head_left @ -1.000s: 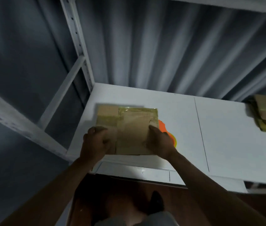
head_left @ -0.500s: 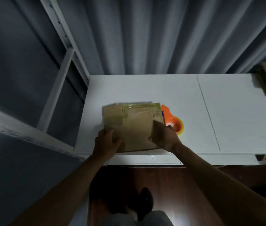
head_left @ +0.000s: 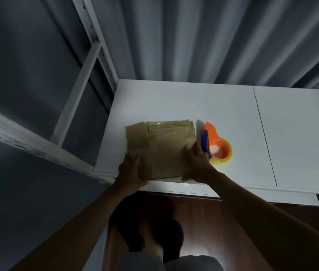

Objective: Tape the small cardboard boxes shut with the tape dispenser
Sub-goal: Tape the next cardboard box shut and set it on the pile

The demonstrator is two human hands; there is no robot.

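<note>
We stand at the white table (head_left: 223, 114) filling the middle of the frame. On it, left of centre near the front edge, lies the cardboard box (head_left: 162, 149), flat, with yellowish tape already across its far end. Our left hand (head_left: 130, 171) grips the near-left corner, fingers curled around the edge; our right hand (head_left: 197, 165) holds the near-right side, fingers laid on top, thumb under the front edge. The tape dispenser (head_left: 217, 146) sits untouched just beside the box, right of our right hand. We judge this box partly taped; the near end remains, as far as we can tell.
</note>
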